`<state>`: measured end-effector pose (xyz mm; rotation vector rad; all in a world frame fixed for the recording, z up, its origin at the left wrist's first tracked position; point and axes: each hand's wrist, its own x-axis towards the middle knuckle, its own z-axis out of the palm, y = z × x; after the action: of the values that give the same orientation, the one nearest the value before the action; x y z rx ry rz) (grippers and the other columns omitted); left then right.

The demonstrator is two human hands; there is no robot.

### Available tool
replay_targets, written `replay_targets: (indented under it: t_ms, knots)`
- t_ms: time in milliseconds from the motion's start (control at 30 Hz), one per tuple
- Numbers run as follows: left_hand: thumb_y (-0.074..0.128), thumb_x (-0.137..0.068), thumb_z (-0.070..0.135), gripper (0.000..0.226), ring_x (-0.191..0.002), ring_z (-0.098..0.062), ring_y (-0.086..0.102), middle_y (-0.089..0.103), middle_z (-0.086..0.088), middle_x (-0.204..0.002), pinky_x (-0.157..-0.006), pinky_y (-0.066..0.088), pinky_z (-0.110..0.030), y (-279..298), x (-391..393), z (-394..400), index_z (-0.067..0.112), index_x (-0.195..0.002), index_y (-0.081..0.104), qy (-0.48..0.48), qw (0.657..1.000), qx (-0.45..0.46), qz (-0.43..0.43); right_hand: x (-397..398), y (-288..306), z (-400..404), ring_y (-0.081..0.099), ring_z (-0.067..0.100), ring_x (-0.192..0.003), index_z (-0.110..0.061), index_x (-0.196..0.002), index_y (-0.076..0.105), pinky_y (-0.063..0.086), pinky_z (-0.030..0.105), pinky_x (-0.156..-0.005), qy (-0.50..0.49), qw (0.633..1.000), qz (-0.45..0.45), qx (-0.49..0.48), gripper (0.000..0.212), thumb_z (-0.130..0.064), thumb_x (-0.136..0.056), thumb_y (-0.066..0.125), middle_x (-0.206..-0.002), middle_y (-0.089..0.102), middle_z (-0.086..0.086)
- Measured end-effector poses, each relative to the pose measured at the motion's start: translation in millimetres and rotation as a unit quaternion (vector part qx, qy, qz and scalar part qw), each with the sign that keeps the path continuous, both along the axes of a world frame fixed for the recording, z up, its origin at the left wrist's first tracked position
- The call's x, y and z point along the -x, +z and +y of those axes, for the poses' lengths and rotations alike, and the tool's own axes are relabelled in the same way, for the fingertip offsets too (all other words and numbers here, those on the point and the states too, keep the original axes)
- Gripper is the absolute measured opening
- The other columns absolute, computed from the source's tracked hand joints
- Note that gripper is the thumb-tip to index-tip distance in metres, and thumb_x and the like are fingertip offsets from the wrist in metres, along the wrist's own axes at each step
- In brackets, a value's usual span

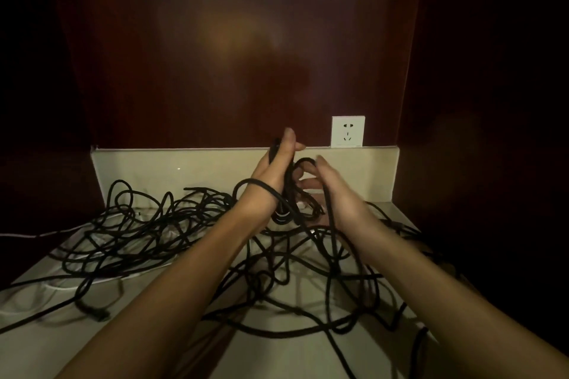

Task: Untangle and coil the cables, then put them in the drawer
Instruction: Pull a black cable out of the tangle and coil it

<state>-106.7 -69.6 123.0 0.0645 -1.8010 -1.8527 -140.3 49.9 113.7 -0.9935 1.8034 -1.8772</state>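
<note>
**Inspection: both hands at the cable bundle, below the wall socket**

I take the white wall socket (348, 131) as my reference point. It sits on the dark red panel just above the pale upstand at the back of the counter (197, 344).

The left hand (274, 169) is raised just left of and slightly below the socket. Its fingers are curled round a bundle of black cable (288, 194) that hangs down through the palm; the thumb stands upright above the grip. One loop of black cable lies across the left wrist.

The right hand (335, 194) sits directly below the socket, just beside the left hand. I see its thumb and a fingertip closed on a small loop of the same black cable at the top of the bundle. Its other fingers are hidden behind the hand, so I cannot tell how they lie.

The remaining black cables (160, 224) lie in a loose tangle across the counter, spreading from far left of the socket, beneath both forearms, to the counter's right edge below the socket. A white cable (40, 314) runs under the tangle at the near left, well apart from the socket.
</note>
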Motion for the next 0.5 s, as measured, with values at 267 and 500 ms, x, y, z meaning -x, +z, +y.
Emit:
replay_targets:
  t_ms: [267, 500]
  knots:
    - [0.009, -0.089, 0.072, 0.087, -0.11, -0.021, 0.063, 0.065, -0.004, -0.109, -0.092, 0.049, -0.033, 4, 6, 18, 0.013, -0.129, 0.058, 0.064, 0.998, -0.012, 0.005, -8, 4, -20, 0.058, 0.022, -0.123, -0.038, -0.142, 0.037, 0.054, 0.047, -0.097, 0.041, 0.999, -0.018, 0.008, 0.046, -0.056, -0.1, 0.033, -0.143, 0.052, 0.005]
    - [0.026, -0.106, 0.037, 0.045, -0.082, -0.01, 0.065, 0.07, 0.003, -0.09, -0.071, 0.049, -0.027, -9, 19, -5, 0.022, -0.108, 0.068, 0.011, 0.996, -0.091, 0.014, -2, -8, -35, 0.063, 0.008, -0.111, -0.027, -0.136, 0.051, 0.053, 0.027, -0.089, -0.043, 0.998, 0.043, 0.018, 0.05, -0.053, -0.094, 0.055, -0.119, 0.067, -0.007]
